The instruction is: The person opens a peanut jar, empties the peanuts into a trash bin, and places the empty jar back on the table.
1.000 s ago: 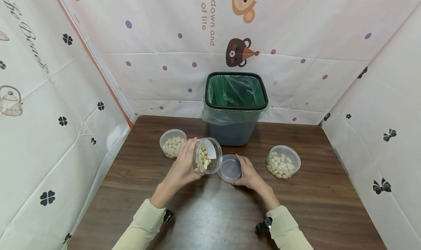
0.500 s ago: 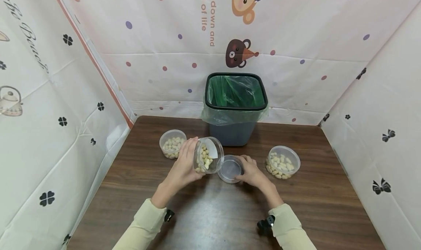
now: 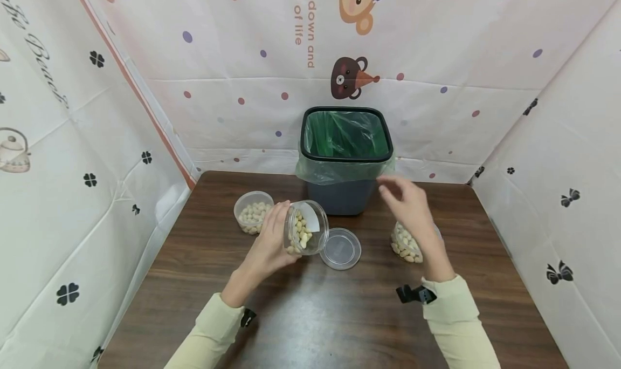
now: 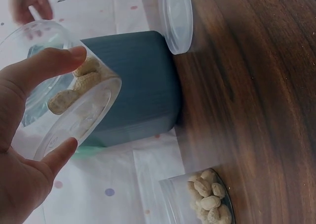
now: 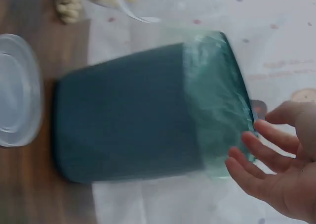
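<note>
My left hand (image 3: 268, 239) grips a clear round tub (image 3: 317, 245), tilted on its side above the table, thumb and fingers on its wall. Unshelled peanuts (image 4: 84, 83) lie inside it. Beside the tub, a clear round lid (image 3: 341, 248) lies flat on the table. My right hand (image 3: 409, 204) is raised in front of the bin (image 3: 339, 196), at its right, with loosely bent fingers and nothing seen between them. In the right wrist view its fingertips overlap the bin's green liner (image 5: 222, 110). In the head view the right hand and wrist partly cover a second tub of peanuts (image 3: 405, 245).
Another tub of peanuts (image 3: 253, 212) stands at the back left of the brown wooden table (image 3: 310, 326). The tall bin has a black rim and stands at the table's back edge. Printed white sheets (image 3: 233, 121) hang behind and at both sides.
My right hand has let go of the lid and moved up and to the right, toward the bin's right side. My left hand and its tub have hardly moved.
</note>
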The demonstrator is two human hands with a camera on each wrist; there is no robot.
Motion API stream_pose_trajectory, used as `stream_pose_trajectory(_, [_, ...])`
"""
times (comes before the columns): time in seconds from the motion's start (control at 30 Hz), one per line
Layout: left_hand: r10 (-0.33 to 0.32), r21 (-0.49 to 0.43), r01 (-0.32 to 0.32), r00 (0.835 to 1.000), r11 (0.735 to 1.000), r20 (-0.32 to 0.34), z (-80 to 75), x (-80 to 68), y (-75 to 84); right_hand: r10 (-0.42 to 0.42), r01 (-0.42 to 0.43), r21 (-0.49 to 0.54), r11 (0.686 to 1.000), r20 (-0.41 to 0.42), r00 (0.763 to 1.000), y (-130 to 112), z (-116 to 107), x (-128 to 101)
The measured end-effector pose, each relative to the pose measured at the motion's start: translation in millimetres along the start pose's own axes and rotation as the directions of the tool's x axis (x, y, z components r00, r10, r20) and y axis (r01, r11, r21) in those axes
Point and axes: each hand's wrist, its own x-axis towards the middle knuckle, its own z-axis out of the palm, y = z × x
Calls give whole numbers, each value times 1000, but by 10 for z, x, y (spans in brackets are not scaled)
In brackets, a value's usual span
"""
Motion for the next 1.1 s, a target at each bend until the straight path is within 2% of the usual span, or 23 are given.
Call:
stream_pose_trajectory(0.13, [19, 1, -19, 1000, 1000, -14, -4, 13, 5, 61, -60, 53, 997, -22, 998, -36, -196, 186])
stream_pose_trajectory(0.3, [47, 7, -47, 998, 999, -41, 3, 37, -8, 169, -168, 116, 979, -6, 986, -18, -280, 427])
stream_pose_trajectory(0.4, [50, 7, -50, 998, 999, -47, 3, 39, -10, 241, -243, 167, 956, 30, 970, -6, -284, 559])
stream_pose_trajectory(0.53, [46, 9, -45, 998, 999, -51, -7, 33, -7, 305, -319, 268, 909, 93, 948, 10, -270, 691])
stream_pose_trajectory(0.67, [42, 7, -42, 998, 999, -54, -27, 36, -1, 326, -358, 366, 859, 148, 934, 22, -250, 757])
stream_pose_trajectory(0.77, [41, 5, -41, 998, 999, -52, -43, 41, -3, 330, -373, 408, 833, 175, 928, 33, -231, 774])
stream_pose_trajectory(1.0, [37, 4, -36, 998, 999, -49, -84, 50, -4, 337, -385, 446, 808, 186, 923, 65, -172, 777])
stream_pose_trajectory(1.1, [40, 4, -40, 997, 999, -59, -86, 58, -3, 337, -391, 477, 787, 198, 920, 97, -141, 781])
